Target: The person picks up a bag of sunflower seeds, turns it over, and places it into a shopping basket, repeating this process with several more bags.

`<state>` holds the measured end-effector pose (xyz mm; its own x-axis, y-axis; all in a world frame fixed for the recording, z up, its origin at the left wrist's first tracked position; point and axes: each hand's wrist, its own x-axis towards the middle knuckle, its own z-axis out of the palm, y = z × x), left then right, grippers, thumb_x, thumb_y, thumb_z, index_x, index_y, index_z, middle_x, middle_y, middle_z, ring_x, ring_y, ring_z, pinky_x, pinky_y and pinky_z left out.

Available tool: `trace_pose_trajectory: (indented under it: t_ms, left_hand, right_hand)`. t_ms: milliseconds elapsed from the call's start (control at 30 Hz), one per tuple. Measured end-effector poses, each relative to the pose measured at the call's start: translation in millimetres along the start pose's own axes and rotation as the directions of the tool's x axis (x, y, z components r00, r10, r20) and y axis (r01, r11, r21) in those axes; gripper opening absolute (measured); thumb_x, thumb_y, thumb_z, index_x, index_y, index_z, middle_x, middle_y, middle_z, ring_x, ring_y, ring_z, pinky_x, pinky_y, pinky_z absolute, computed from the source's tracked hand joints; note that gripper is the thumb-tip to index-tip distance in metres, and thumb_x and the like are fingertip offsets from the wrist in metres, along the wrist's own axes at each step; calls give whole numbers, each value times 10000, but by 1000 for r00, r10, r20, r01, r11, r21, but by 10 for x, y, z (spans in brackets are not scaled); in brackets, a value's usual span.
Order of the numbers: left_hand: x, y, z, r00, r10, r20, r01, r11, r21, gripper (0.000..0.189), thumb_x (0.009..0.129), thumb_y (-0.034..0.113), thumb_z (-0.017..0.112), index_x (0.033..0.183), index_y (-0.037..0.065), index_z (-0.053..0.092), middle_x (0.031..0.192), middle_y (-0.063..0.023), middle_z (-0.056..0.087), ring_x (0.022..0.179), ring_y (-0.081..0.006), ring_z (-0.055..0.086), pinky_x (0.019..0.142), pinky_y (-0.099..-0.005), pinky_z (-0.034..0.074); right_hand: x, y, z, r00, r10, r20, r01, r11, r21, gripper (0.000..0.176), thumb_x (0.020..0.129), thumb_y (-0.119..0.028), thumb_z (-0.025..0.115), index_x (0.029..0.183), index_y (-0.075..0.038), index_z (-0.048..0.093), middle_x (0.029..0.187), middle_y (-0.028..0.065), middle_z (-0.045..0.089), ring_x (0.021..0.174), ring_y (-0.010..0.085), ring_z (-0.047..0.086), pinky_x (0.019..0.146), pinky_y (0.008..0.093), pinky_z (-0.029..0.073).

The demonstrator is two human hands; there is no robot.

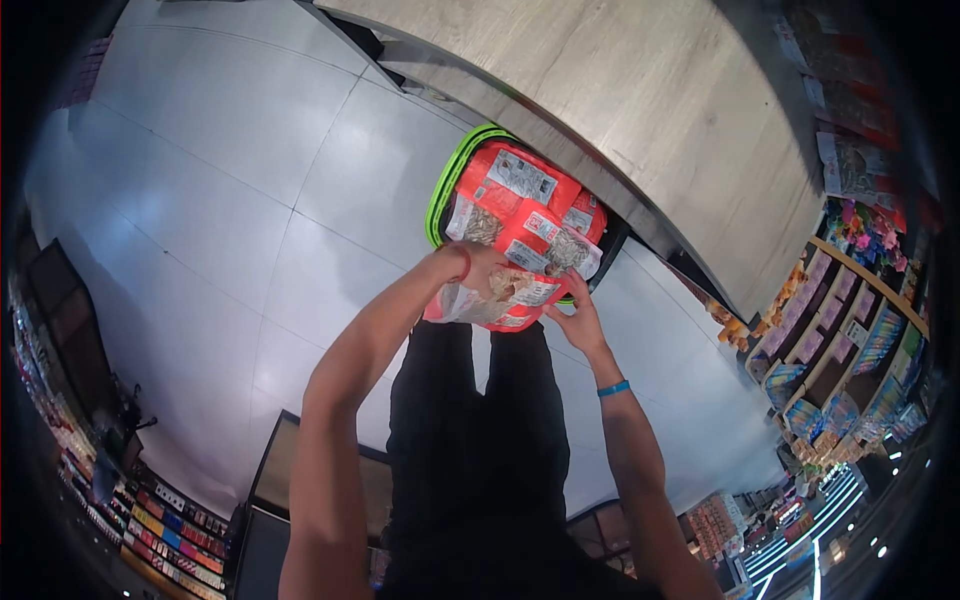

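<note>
A black basket with a bright green rim [436, 205] stands on the floor before me, filled with red snack-style packets [519, 172] that have clear windows and white labels. At its near side, a red bag with a clear window [520, 290] is between my hands; brownish dried pieces show through it. My left hand [482, 268], with a red band at the wrist, grips the bag's left side, its fingertips partly hidden. My right hand [580, 318], below a blue wristband, pinches the bag's right edge between thumb and fingers.
A wood-topped counter [640, 90] overhangs the basket's far right side. Grey tiled floor [230, 200] spreads to the left. Stocked shelves [840, 340] stand at the right, with more red packets [855, 165] hanging above. Other shelves [170, 530] line the lower left.
</note>
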<state>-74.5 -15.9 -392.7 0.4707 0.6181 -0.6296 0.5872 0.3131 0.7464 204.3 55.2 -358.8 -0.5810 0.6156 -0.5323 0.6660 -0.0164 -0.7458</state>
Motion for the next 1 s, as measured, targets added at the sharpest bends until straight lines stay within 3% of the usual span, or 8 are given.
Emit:
trace_pose_trajectory:
  t_ms: [100, 267, 400, 467, 533, 667, 867, 1000]
  left_hand:
    - [620, -397, -92, 978, -8, 208, -1, 999, 46, 758, 565, 292, 805, 1246, 71, 555, 1124, -146, 638, 1065, -277, 603, 863, -382, 484]
    - [1077, -607, -443, 943, -45, 329, 43, 999, 14, 740, 554, 254, 774, 1238, 61, 568, 1109, -124, 640, 1001, -253, 615, 832, -385, 499]
    - [1386, -939, -292, 979, -122, 164, 126, 992, -9, 731, 549, 239, 780, 1228, 68, 570, 1152, -117, 632, 1025, -251, 611, 814, -394, 509]
    - [1503, -984, -238, 955, -131, 267, 118, 991, 62, 686, 614, 210, 760, 1252, 84, 543, 1197, -131, 605, 1092, -284, 579, 885, -398, 486]
    - [1300, -899, -188, 883, -243, -401, 326, 933, 153, 602, 705, 186, 714, 1269, 98, 521, 1239, -140, 574, 1193, -314, 504, 960, -398, 441]
    - [1085, -869, 403, 743, 49, -667, 325, 845, 424, 627, 800, 235, 656, 1382, 161, 438, 1448, -140, 376, 1397, -311, 251, 1147, -457, 216]
    - [858, -1035, 694, 912, 61, -407, 242, 720, 651, 664, 893, 209, 525, 1493, 255, 243, 1583, -60, 97, 1461, -273, 64, 1191, -473, 32]
    - [883, -1093, 655, 899, 48, -435, 294, 671, 681, 663, 899, 195, 513, 1495, 278, 235, 1587, -28, 91, 1460, -268, 79, 1188, -471, 61]
  right_hand:
    - [309, 313, 130, 999, 30, 25, -21, 947, -320, 505, 789, -237, 739, 1250, -117, 574, 1215, 112, 592, 1127, 316, 549, 1000, 397, 416]
    - [908, 838, 299, 996, 76, -41, -85, 938, -337, 225, 818, -234, 701, 1003, -106, 697, 955, 90, 642, 852, 281, 635, 787, 386, 495]
    - [1405, 940, 389, 985, 130, -116, -168, 888, -429, 152, 825, -238, 684, 924, -130, 722, 870, 85, 653, 764, 273, 655, 696, 390, 516]
    - [1565, 1091, 472, 983, 80, -167, -157, 840, -519, 279, 819, -219, 683, 1083, -128, 666, 1001, 103, 642, 853, 295, 646, 760, 386, 521]
    - [1587, 1109, 616, 980, -76, -186, -33, 850, -526, 396, 809, -215, 689, 1183, -126, 593, 1116, 111, 593, 947, 308, 618, 808, 383, 514]
    - [1387, 847, 874, 985, -161, -61, 93, 796, -599, 756, 766, -240, 727, 1416, -127, 357, 1453, 145, 325, 1261, 398, 416, 999, 460, 427]
    - [1088, 689, 982, 931, -76, 356, 347, 477, -807, 863, 767, -301, 715, 1491, -177, 263, 1562, 169, 105, 1387, 496, 143, 1079, 633, 232]
    - [1224, 924, 971, 909, -128, 396, 416, 306, -856, 680, 874, -147, 527, 1496, -199, 257, 1568, 149, 105, 1391, 486, 158, 1100, 594, 234]
